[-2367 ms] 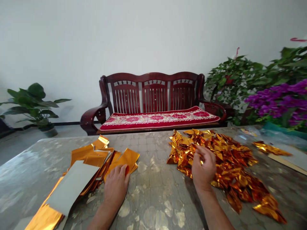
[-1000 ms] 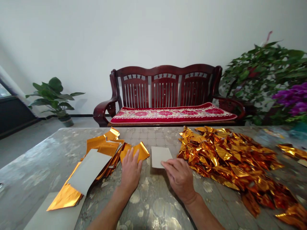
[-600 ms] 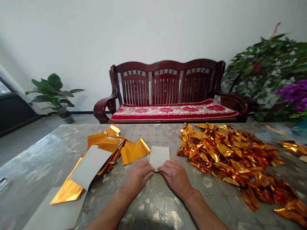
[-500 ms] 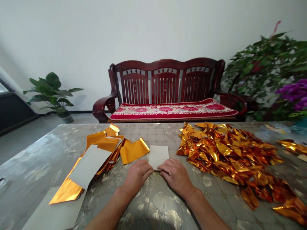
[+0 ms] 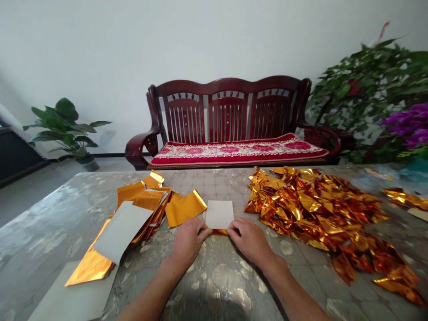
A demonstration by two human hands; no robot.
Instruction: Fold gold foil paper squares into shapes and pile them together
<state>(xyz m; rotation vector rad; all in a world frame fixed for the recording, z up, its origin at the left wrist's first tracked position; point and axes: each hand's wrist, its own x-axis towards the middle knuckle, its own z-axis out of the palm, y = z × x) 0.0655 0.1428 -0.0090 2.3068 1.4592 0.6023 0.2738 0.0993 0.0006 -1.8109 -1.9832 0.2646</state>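
Note:
A small sheet of foil paper (image 5: 219, 214) lies white side up in the middle of the table. Its near edge is turned up and shows a gold strip. My left hand (image 5: 187, 240) pinches that edge at the left corner, and my right hand (image 5: 250, 238) pinches it at the right corner. To the left lies a loose stack of flat gold sheets (image 5: 143, 205), some with the white back up. On the right spreads a large heap of folded gold foil pieces (image 5: 317, 209).
The table (image 5: 60, 214) has a glossy patterned top. A large white-and-gold sheet (image 5: 90, 263) lies at the near left. More gold foil (image 5: 404, 198) sits at the far right. Behind stand a dark wooden bench (image 5: 230, 129), a potted plant (image 5: 65, 131) and flowering plants (image 5: 377, 89).
My right hand left the foil heap and my left hand left the stack. A single sheet now lies white side up in the middle. Both hands have turned up its near edge.

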